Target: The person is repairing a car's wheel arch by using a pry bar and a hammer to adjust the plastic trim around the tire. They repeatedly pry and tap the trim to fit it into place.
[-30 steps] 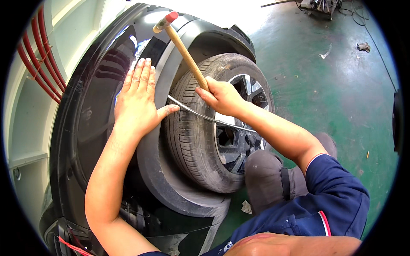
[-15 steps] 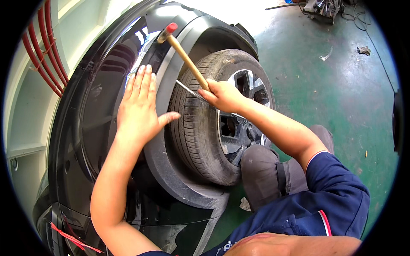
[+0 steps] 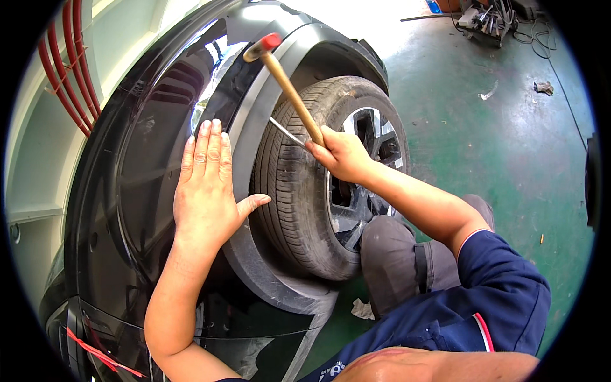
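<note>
My left hand [image 3: 209, 184] lies flat with its fingers stretched out over the glossy dark car body panel [image 3: 149, 159], beside the wheel arch trim [image 3: 247, 143]. Its thumb sticks out toward the tire [image 3: 286, 184]. Closed round a wooden handle, my right hand [image 3: 344, 156] holds a hammer [image 3: 291, 95] above the tire. The hammer's head has a red face and hangs over the arch trim and panel edge. A thin metal rod [image 3: 286, 131] runs from the same hand toward the wheel arch; its far end passes behind the trim.
A spoked alloy wheel [image 3: 375, 140] stands close to my bent knee [image 3: 389, 261]. Red hoses [image 3: 63, 70] hang along the pale wall on the left. Tools lie on a stand [image 3: 487, 19] at the far right. Scraps lie on the green floor [image 3: 471, 137]. Red tape [image 3: 102, 353] sits on the car at lower left.
My left hand has slid nearer to me along the panel, still flat. My right hand and the hammer have shifted slightly to the right in view.
</note>
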The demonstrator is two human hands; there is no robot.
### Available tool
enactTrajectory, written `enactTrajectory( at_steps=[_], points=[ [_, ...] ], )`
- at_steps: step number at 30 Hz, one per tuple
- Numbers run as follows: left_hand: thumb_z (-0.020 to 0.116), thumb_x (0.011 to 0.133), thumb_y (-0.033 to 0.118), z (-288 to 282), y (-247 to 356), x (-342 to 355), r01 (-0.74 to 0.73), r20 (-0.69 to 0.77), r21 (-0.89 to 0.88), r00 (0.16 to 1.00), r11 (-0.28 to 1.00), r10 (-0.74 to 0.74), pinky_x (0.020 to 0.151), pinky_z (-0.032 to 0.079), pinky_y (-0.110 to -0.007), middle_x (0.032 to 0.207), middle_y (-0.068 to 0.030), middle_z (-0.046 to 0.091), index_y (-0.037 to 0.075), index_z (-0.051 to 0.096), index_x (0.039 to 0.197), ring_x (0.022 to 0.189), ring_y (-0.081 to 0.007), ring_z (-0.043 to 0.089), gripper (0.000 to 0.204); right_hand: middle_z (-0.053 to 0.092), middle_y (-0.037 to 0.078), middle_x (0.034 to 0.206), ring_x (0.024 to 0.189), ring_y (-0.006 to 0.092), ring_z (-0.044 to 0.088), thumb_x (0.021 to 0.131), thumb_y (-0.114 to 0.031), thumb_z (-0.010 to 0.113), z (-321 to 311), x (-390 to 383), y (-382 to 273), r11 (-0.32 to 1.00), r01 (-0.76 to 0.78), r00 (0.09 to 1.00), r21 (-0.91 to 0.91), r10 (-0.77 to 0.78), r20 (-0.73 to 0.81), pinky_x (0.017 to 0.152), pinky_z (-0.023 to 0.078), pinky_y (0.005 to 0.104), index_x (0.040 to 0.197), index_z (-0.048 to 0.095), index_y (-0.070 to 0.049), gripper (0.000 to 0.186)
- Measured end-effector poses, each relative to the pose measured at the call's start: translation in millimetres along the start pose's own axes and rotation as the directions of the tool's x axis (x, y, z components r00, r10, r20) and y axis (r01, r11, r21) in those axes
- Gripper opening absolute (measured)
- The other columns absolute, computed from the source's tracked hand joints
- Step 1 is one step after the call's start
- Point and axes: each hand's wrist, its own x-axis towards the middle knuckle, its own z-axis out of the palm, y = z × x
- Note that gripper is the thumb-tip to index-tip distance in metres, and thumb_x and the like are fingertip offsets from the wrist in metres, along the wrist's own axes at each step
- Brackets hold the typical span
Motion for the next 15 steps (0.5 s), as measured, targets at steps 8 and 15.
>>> enactTrajectory(
  at_steps=[8, 15],
  points=[
    [0.053, 0.082, 0.081, 0.9, 3.7, 7.4, 0.016, 0.005, -0.019, 1.0, 1.0, -0.016, 0.129, 0.007, -0.044, 0.167, -0.0209, 0.021, -0.009, 0.028, 0.156, 0.158, -0.0298, 0.012, 0.119, 0.063, 0.016, 0.072, 0.07, 0.0375, 0.066, 0.1, -0.034, 0.064, -4.5, -5.3, -8.5, 0.999, -0.027, 0.998, -0.039, 0.029, 0.047, 0.064, 0.051, 0.0448, 0.095, 0.056, -0.007, 0.029],
    [0.057, 0.083, 0.077, 5.8, 4.0, 10.3, 0.002, -0.047, -0.025, 0.999, 1.0, -0.004, 0.129, 0.01, -0.044, 0.165, -0.0227, 0.025, -0.01, 0.028, 0.155, 0.157, -0.0309, 0.017, 0.116, 0.063, 0.017, 0.073, 0.071, 0.0382, 0.066, 0.101, -0.036, 0.062, -4.5, 1.3, -12.5, 0.995, 0.002, 0.993, -0.096, 0.009, 0.119, 0.066, 0.05, 0.047, 0.098, 0.056, -0.007, 0.03]
  ],
)
